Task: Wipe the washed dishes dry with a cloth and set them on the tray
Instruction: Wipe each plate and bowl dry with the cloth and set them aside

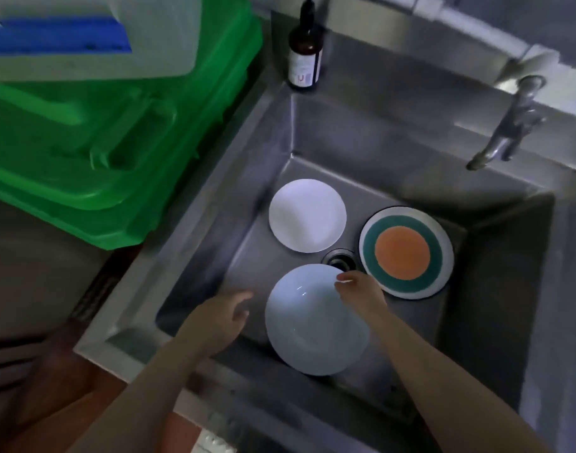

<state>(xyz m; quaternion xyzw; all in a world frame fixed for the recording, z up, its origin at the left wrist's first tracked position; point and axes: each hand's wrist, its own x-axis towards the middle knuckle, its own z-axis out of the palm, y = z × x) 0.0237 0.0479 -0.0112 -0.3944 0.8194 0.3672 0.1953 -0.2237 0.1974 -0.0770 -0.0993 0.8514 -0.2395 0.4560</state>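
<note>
Dim, bluish light; soft blur and wide-angle bending at edges.

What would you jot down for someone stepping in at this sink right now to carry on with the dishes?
Right hand: grips the far rim of the pale blue round plate, which looks tilted up off the floor of the stainless steel sink.
Left hand: open, fingers relaxed, just left of that plate, holding nothing.
Small white round plate and the plate with the orange centre and teal ring lie in the sink either side of the drain.
Done: nothing wiped that I can see.
Left: no cloth or tray is visible; find both, then dry all three plates and set them down.
</note>
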